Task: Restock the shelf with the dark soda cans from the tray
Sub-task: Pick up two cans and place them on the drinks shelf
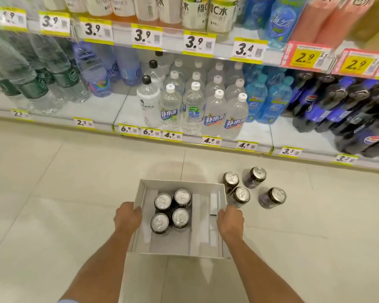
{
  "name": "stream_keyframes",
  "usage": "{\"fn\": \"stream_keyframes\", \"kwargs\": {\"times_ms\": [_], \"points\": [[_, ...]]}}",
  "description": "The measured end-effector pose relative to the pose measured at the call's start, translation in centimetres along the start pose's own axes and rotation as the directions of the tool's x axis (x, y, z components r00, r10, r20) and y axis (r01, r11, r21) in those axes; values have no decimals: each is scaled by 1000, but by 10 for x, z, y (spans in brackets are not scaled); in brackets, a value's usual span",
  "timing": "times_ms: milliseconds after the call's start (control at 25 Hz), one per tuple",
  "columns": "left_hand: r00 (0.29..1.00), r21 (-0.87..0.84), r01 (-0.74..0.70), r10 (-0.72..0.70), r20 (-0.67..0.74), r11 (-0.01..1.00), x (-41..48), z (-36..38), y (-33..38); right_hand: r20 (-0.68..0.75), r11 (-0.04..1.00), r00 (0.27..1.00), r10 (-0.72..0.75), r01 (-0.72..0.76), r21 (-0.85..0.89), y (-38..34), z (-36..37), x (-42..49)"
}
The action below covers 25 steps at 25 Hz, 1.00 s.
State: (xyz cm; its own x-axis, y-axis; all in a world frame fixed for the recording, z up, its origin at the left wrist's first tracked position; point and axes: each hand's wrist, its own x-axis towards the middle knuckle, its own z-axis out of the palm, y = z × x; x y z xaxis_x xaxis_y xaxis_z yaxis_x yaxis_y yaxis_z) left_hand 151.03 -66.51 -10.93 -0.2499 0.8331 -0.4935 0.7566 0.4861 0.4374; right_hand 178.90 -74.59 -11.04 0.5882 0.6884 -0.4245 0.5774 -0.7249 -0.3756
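Both hands grip the white cardboard tray [179,184] by its side walls: left hand [127,217] curled over the left wall, fingers hooked inside the rim, right hand [230,221] clamped on the right wall, fingertips hidden behind the cardboard. Whether the tray is lifted or resting on the tiled floor [42,204] can't be told. Four dark soda cans [171,212] stand upright in a tight two-by-two block in the tray's left half, silver tops up; labels unreadable. Four more loose cans [253,188] stand on the floor just right of the tray, the nearest two partly hidden by its wall. Bottom shelf [304,136] ahead holds clear water bottles [214,112], blue bottles and dark cola bottles [337,110] at right, cut off by the frame edge. Left shelf stock is blurred. Forearms run out of frame at the bottom.
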Motion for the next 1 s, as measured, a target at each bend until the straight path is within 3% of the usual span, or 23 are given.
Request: {"fn": "stream_keyframes", "kwargs": {"times_ms": [520, 680, 800, 880, 1000], "points": [[999, -24, -35, 34, -43, 999, 35, 26, 5, -64, 998, 998, 28, -25, 57, -2, 32, 34], [969, -16, -206, 202, -142, 978, 7, 32, 9, -209, 980, 967, -145, 169, 101, 1, 42, 11], [810, 151, -487, 510, -291, 860, -13, 27, 7, -300, 892, 851, -430, 453, 7, -1, 46, -10], [745, 174, -573, 598, -297, 801, -23, 27, 6, -191, 846, 832, -521, 533, 10, -7, 48, -22], [828, 45, -534, 533, -175, 844, -41, 35, 0, 21, 828, 834, -552, 545, 135, -15, 58, -32]]}}
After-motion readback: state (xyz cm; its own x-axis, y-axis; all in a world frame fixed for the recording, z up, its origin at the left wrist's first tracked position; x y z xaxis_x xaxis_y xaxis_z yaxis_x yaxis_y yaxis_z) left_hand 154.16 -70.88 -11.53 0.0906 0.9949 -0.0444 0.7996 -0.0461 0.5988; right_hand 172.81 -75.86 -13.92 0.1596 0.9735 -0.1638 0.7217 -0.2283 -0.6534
